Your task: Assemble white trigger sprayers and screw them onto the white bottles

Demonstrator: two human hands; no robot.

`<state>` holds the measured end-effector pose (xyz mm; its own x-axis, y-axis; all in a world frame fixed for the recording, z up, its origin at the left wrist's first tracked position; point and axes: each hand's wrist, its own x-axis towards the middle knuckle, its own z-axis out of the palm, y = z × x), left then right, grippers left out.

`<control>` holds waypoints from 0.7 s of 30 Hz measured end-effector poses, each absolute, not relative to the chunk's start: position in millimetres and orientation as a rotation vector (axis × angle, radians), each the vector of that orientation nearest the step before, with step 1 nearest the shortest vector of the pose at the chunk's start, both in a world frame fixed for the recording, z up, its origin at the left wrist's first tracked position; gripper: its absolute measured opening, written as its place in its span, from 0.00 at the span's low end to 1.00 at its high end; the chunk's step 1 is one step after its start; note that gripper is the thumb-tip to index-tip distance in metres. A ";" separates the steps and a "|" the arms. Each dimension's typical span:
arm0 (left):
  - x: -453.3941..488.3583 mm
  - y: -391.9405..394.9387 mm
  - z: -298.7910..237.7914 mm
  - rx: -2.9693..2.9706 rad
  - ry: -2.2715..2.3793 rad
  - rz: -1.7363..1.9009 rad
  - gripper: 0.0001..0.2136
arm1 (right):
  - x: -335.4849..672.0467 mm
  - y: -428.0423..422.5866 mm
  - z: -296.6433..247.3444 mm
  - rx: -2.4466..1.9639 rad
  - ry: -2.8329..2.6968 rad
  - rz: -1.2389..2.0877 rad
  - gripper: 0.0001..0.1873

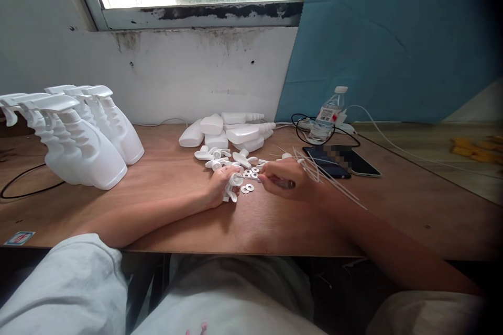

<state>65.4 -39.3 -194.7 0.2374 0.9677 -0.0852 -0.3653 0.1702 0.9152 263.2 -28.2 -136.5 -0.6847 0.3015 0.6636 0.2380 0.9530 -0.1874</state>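
My left hand (218,186) is wrapped round a white spray trigger head (236,180), its round collar turned toward my right hand. A slim metal tool (283,183) is gripped in my right hand (286,174), its thin tip reaching to the collar; whether it is a screwdriver or tweezers I cannot make out. Between and just behind the hands lie several white ring washers (247,188) on the wooden table (251,230). More trigger heads (214,154) rest right beyond my left hand. Thin white dip tubes (314,167) lie partly behind my right hand.
Several assembled white spray bottles (98,152) stand at the left. Bottles without heads (239,133) lie piled near the wall. At the right are a clear water bottle (326,118), two phones (330,161) and cables (348,141). A sticker (19,238) marks the table's left front.
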 end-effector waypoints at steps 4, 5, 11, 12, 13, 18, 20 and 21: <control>67.3 -39.3 -195.4 0.944 0.834 1.154 0.18 | 256.7 -32.5 -143.7 -0.132 -2.468 -0.193 0.18; 67.4 -39.7 -195.4 0.945 0.835 1.159 0.18 | 255.4 -33.4 -145.5 -0.102 -2.465 -0.216 0.17; 66.4 -43.2 -194.7 0.926 0.847 1.157 0.18 | 257.0 -29.3 -151.2 -0.149 -2.313 0.068 0.18; 66.0 -43.5 -194.6 0.922 0.847 1.153 0.17 | 258.0 -28.0 -151.3 -0.194 -2.304 0.135 0.18; 65.6 -43.7 -194.5 0.918 0.847 1.150 0.17 | 258.8 -27.0 -151.4 -0.251 -2.302 0.207 0.18; 63.8 -41.2 -193.5 0.903 0.856 1.112 0.14 | 258.4 -26.5 -157.2 -0.492 -2.177 0.463 0.23; 62.8 -39.9 -193.3 0.896 0.851 1.091 0.14 | 257.7 -28.1 -161.8 -0.476 -2.144 0.439 0.25; 62.2 -39.5 -193.3 0.892 0.842 1.076 0.14 | 257.5 -29.3 -163.9 -0.469 -2.135 0.420 0.25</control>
<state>62.2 -39.5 -193.3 0.2559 0.9575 -0.1328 -0.3587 0.2216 0.9068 257.5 -29.3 -163.9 -0.5376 0.4751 0.6966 0.1757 0.8711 -0.4586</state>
